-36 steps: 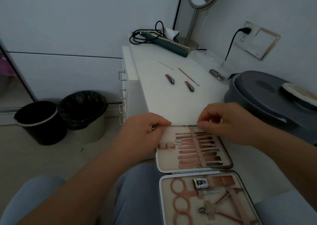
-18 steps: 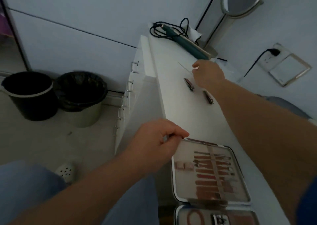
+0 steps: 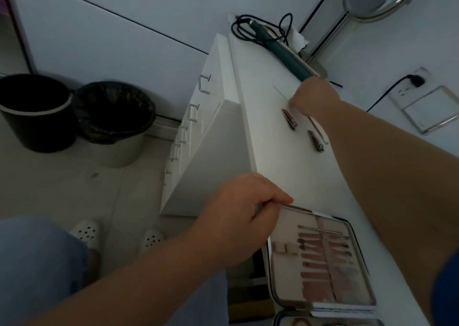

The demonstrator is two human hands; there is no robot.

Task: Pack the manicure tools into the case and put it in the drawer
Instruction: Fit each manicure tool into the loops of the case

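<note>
White dresser top (image 3: 285, 166): left hand (image 3: 238, 216) fingers grip case (image 3: 320, 263) corner; right hand (image 3: 314, 97) fingers' grip unclear.

Right hand (image 3: 314, 97) gone from the top edge of the open pink-lined, metal-rimmed manicure case (image 3: 320, 261) a second ago, now stretched far up to the upper right of the frame, fingertips down on the white cabinet top (image 3: 273, 156) at the thin silver needle-like tool (image 3: 280, 92), just above the nearer steel nail clipper (image 3: 289, 119). Half a second back, already there, fingers a touch higher. Camera view swung leftward, tilted.
</note>
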